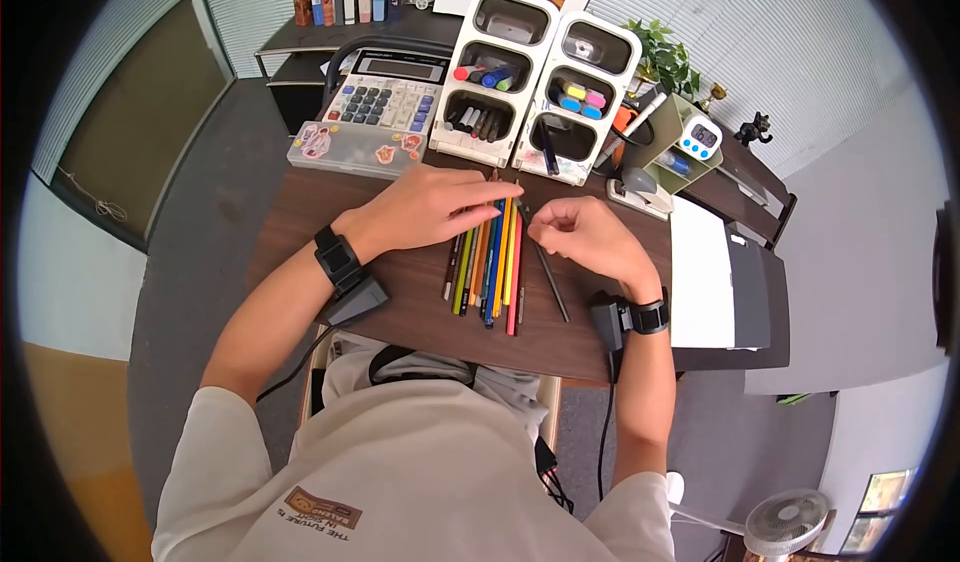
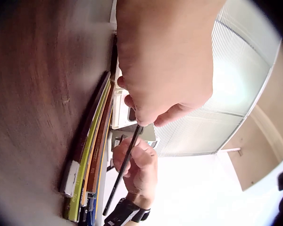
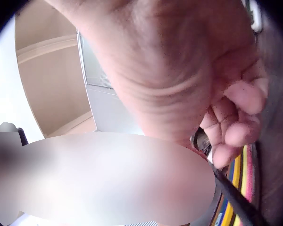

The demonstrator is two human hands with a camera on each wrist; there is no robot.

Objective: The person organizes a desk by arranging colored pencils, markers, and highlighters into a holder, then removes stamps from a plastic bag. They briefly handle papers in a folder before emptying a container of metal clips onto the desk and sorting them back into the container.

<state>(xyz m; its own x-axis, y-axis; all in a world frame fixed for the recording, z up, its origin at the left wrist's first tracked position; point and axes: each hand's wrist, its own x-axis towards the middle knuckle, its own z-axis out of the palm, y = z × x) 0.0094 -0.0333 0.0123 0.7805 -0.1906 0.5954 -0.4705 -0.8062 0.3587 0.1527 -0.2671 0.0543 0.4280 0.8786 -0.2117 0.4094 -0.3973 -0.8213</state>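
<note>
My right hand pinches a black pencil near its upper part, the fingers curled and the pencil slanting down toward the table's front edge. My left hand reaches across the upper ends of a row of coloured pencils, its fingers fairly straight. In the left wrist view the left fingertips overlap the black pencil's top end, and the right hand is farther along it. The row holds yellow, blue, orange, pink, green and dark pencils, laid side by side. In the right wrist view, curled right fingertips hang close over the row.
White organizers with markers and highlighters stand behind the pencils. A clear pencil case and a calculator lie at the back left. Right of the hands are a stapler, white paper and a small digital timer.
</note>
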